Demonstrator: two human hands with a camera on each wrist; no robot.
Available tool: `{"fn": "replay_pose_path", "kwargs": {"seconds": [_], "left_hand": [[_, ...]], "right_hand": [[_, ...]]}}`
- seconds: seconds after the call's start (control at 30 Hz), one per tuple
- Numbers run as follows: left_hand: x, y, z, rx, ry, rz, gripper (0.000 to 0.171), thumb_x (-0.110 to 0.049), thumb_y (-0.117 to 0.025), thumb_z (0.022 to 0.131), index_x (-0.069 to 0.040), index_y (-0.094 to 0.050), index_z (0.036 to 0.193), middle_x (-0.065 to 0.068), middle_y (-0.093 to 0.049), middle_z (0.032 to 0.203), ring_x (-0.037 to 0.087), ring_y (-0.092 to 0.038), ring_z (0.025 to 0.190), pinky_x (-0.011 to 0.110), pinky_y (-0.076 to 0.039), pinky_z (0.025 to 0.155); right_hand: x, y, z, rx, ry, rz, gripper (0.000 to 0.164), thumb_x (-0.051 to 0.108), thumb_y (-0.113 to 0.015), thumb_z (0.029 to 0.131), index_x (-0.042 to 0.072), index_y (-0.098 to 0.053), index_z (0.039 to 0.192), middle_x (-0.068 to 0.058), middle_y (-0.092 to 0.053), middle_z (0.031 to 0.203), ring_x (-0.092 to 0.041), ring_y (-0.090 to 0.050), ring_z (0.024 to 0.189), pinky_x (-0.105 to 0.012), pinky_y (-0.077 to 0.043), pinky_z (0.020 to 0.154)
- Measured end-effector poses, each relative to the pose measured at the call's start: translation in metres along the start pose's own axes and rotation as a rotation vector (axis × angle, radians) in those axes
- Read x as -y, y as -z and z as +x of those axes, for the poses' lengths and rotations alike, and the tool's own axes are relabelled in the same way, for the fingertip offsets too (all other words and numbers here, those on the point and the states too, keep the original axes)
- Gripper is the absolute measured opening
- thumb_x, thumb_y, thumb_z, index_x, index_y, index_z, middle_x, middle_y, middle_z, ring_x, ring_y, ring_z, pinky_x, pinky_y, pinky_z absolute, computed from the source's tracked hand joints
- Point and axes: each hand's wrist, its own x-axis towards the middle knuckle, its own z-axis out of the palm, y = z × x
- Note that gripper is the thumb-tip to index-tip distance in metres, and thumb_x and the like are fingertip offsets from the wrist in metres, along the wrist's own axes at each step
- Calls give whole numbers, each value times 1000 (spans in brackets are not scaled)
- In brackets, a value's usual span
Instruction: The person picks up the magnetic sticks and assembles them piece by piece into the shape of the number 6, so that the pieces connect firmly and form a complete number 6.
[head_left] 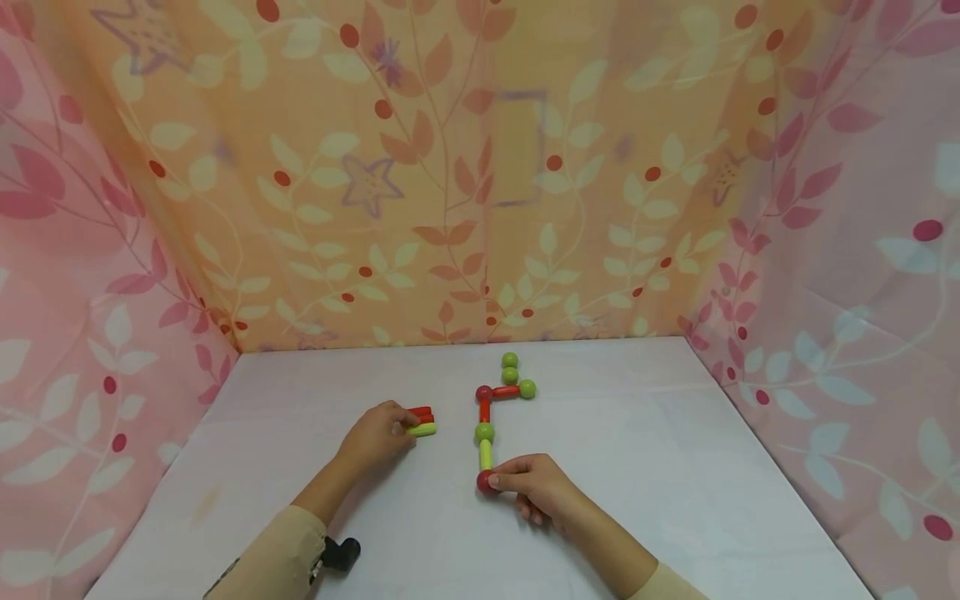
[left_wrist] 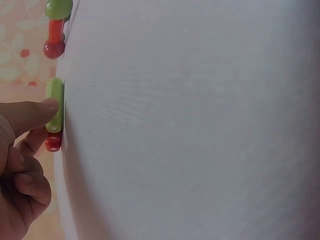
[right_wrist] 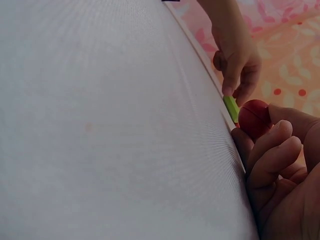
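My left hand [head_left: 377, 435] pinches a light green rod [left_wrist: 56, 89], its thumb flat against the rod's side. Two red rods [head_left: 424, 412] lie right beside it, partly hidden by the fingers. With thumb and fingers, my right hand [head_left: 546, 490] grips a red ball [right_wrist: 254, 119] at the near end of a joined figure. From that ball a yellow-green rod [head_left: 486, 454] runs up to a green ball [head_left: 484, 432]. Beyond it, an upright red rod [head_left: 484, 412] meets a second red ball [head_left: 483, 393], and another red rod [head_left: 506, 391] leads right to a green ball [head_left: 528, 389].
Two loose green balls [head_left: 510, 367] lie just behind the figure on the white tabletop [head_left: 645, 433]. Patterned cloth [head_left: 420, 208] hangs behind the table and at both sides. A black device [head_left: 342, 554] sticks out from the left sleeve.
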Motion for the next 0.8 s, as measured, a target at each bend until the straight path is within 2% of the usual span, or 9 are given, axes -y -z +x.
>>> {"fn": "replay_pose_path", "kwargs": {"seconds": [0.23,0.53,0.8], "left_hand": [[0,-1,1,6,9,5,19,-23,-78,70,-29,-69,85,-13,-56,90,11,-54,88,36,-44,81],[-9,1,-1,-4,10,41,18,-19,-80,68,-22,-69,82,-7,-57,84,11,-52,75,32,-45,70],[-12,1,0,10,-8,80,15,-20,-77,70,-21,-67,83,-7,-56,85,9,-52,74,29,-45,68]], "right_hand": [[2,1,-1,-6,-7,0,39,42,-74,71,13,-70,97,-8,-68,92,-8,-39,34,-21,-31,31],[0,-2,0,0,8,25,39,40,-75,71,12,-70,97,-10,-68,91,-9,-40,34,-21,-31,30],[-4,1,3,3,9,23,38,40,-75,71,13,-70,97,-9,-69,88,-9,-39,34,-21,-31,31]]}}
